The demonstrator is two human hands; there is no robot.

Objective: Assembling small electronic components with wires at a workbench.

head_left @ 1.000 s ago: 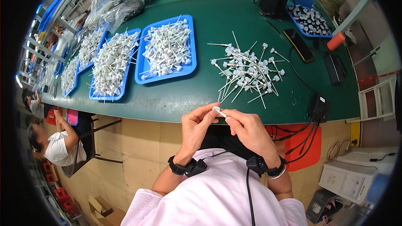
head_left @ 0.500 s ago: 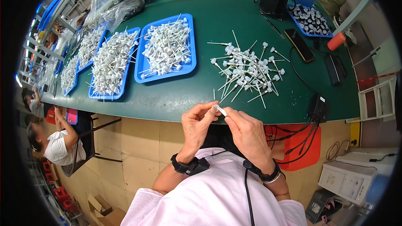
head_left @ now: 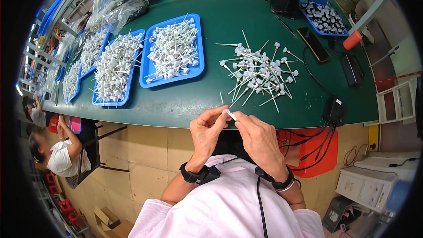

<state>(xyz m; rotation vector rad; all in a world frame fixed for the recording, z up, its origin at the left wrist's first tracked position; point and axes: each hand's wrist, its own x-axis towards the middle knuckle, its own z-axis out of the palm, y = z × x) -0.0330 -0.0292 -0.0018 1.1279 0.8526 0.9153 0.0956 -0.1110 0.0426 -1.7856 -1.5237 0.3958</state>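
At the near edge of the green table, my left hand (head_left: 206, 128) pinches a small white nozzle head (head_left: 226, 112) between thumb and fingertips. Pressed close to it from the other side, my right hand (head_left: 261, 140) grips a white stem-like part (head_left: 232, 116) that meets the head. Whether these two are one piece or two, I cannot tell, since my fingers cover much of them. Just beyond my hands lies a loose pile of white nozzle heads with thin tubes (head_left: 264, 72). One thin white tube (head_left: 221, 97) lies apart, close to my left fingertips.
Left of the pile, a blue tray (head_left: 174, 80) holds many similar pieces, with more filled trays beyond it. A phone (head_left: 313, 45), a black box with cables (head_left: 333, 110) and a blue tray of clear-and-black caps (head_left: 326, 19) are at the right. Another person (head_left: 66, 154) sits at far left.
The view has shifted slightly. Both hands keep their pinch at nearly the same place, with the white parts still between them.
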